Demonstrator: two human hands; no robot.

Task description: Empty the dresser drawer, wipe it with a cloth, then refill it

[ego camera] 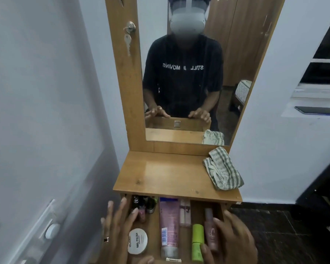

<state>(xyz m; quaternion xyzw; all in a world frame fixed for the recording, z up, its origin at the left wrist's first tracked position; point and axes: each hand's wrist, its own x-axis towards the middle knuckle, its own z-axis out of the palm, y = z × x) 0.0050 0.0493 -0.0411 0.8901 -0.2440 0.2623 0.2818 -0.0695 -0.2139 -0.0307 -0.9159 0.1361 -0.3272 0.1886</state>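
Both grips open and holding nothing: left hand (118, 233) spread with fingers splayed over the left edge of the open wooden dresser drawer (153, 223), a ring on one finger; right hand (234, 242) spread over the right end, fingertips just beside a slim pink spray bottle (211, 229). Drawer pulled out beneath the brown wooden dresser top, the bench (160, 174), and still full. Inside, at the left rear, a cluster of small dark nail polish bottles (144, 206); nearer the front left, a round white tub lid printed "NAIL POLISH" (138, 241). Down the middle, a long pink squeeze tube with a barcode (169, 225), lying flat, clear cap toward the front. Just right of it, a pale narrow tube (185, 214). Between that and the pink spray bottle, a lime-green cylindrical container (197, 242). On the bench, at the right rear corner, a crumpled green-and-white striped cloth (222, 168), untouched and well apart from both hands. Behind the bench, a tall wood-framed mirror (189, 73) reflecting a person in a dark T-shirt. On the frame's left side, a metal lock with a key hanging (129, 35). On a white ledge to the right, a dark phone (316, 110).
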